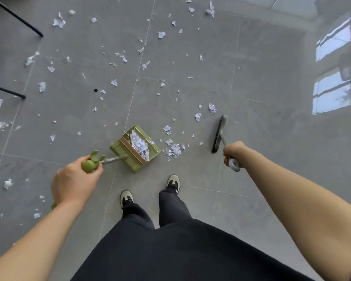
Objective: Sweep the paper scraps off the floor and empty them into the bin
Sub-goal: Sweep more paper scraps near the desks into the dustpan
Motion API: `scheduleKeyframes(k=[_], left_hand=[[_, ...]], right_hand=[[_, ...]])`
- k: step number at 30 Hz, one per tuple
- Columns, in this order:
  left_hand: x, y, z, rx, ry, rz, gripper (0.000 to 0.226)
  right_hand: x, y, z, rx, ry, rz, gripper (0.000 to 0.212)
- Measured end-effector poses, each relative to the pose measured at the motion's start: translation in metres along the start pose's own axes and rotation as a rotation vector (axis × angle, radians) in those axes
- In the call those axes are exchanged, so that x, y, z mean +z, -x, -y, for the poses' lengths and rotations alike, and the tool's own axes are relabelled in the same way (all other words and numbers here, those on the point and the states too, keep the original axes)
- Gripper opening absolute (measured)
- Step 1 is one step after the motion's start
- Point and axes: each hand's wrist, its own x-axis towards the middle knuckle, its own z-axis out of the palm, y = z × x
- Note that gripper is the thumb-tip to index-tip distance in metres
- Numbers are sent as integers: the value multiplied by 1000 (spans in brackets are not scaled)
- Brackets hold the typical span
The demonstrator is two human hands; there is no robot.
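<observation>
The person stands on a grey tiled floor point(190, 57) and looks down at both hands. The left hand point(73, 181) grasps the green knob at the top of the dustpan handle point(109, 160), its fingers point(96, 170) curled round it. The green dustpan point(134, 149) rests on the floor just ahead of the left shoe point(126, 197), its mouth turned toward the right, and it already holds a heap of white paper. The right hand point(233, 151) clenches the grey broom handle point(232, 162) near its looped end; the broom head point(219, 133) touches the floor, well to the right of the dustpan. Between broom and dustpan lies a small pile of paper scraps point(174, 150), close to the dustpan's mouth but outside it. Many more scraps point(59, 22) are scattered over the tiles farther off and to the left. Black furniture legs point(16, 16) stand at the left edge. Window light reflects on the floor at the right. The right shoe point(173, 182) stands ahead of the left one. No bin is in view
</observation>
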Motion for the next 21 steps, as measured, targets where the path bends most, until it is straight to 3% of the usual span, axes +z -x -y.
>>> scheduleKeyframes(k=[4,8,13,21], left_hand=[[8,7,-24,-5,19,-19,35],[17,9,-35,-51,14,-13,25],[21,16,-29,-76,10,-20,23],[11,30,8,-80,-26,11,23]], right_hand=[[-16,-28,22,-58,105,-20,11],[-20,-46,38,-117,210,-20,11],[-22,-17,52,-192,473,-84,14],[-1,16,30,-323,914,-39,15]])
